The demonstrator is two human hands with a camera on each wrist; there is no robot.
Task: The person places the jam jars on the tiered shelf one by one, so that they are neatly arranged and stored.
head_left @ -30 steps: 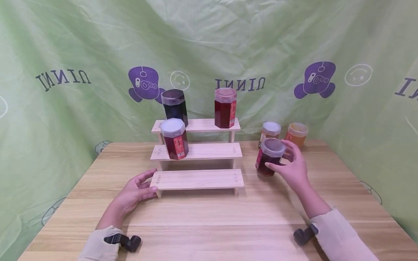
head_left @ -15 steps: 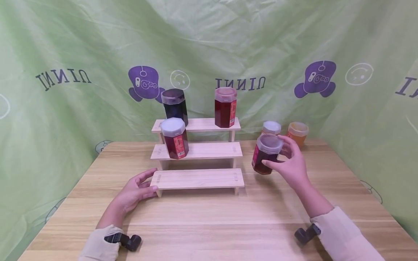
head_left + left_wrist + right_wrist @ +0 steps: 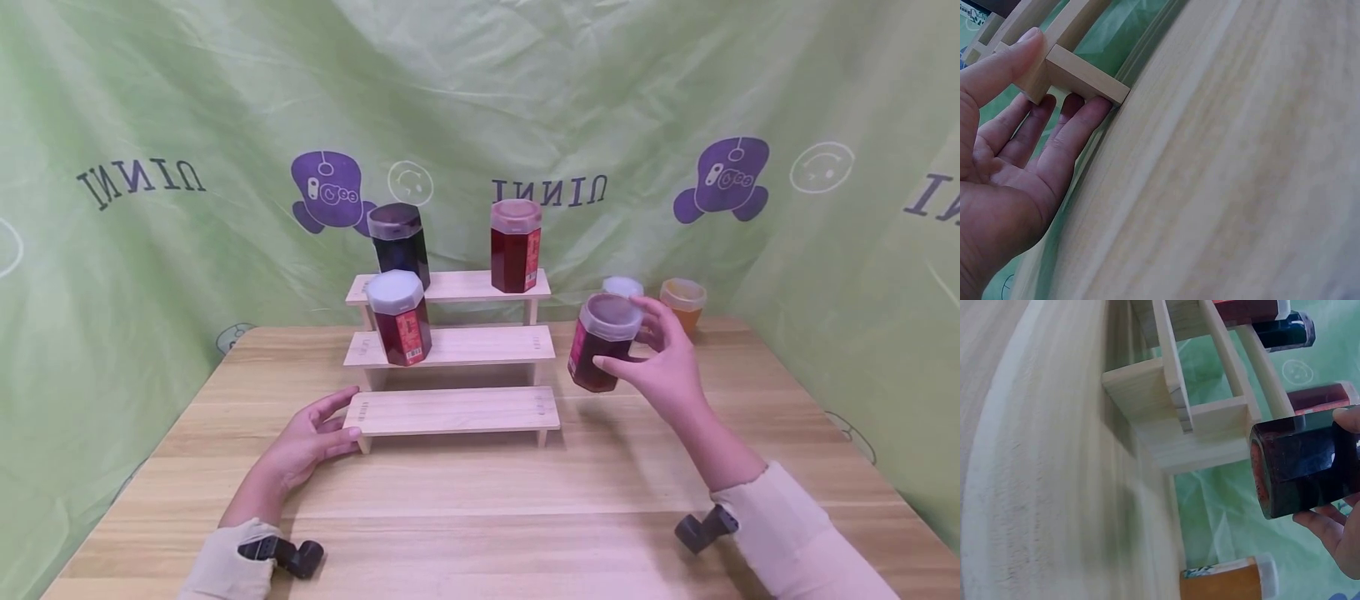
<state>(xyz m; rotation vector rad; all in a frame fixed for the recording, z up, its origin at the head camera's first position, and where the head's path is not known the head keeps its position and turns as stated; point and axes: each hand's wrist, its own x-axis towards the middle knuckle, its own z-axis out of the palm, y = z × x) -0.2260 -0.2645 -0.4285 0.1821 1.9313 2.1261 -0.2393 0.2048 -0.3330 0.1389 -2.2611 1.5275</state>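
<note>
My right hand (image 3: 663, 367) grips a dark red jar (image 3: 600, 342) with a clear lid, lifted off the table just right of the wooden three-step shelf (image 3: 450, 408). The right wrist view shows that jar (image 3: 1310, 462) held between thumb and fingers, close to the shelf's end (image 3: 1179, 419). My left hand (image 3: 315, 433) rests on the table with straight fingers (image 3: 1079, 122) against the left end of the lowest step (image 3: 1082, 78). A red jar with a white lid (image 3: 399, 317) stands on the middle step. A near-black jar (image 3: 399, 240) and a red jar (image 3: 516, 246) stand on the top step.
Behind my right hand stand a white-lidded jar (image 3: 622, 287) and an orange jar (image 3: 682, 302) near the table's back edge. An orange jar (image 3: 1229, 581) also shows in the right wrist view. Green printed cloth (image 3: 150, 125) hangs around the wooden table (image 3: 487, 500).
My right hand has lifted the dark red jar off the table and carried it left and up, toward the shelf. My left hand has stayed at the lowest step.
</note>
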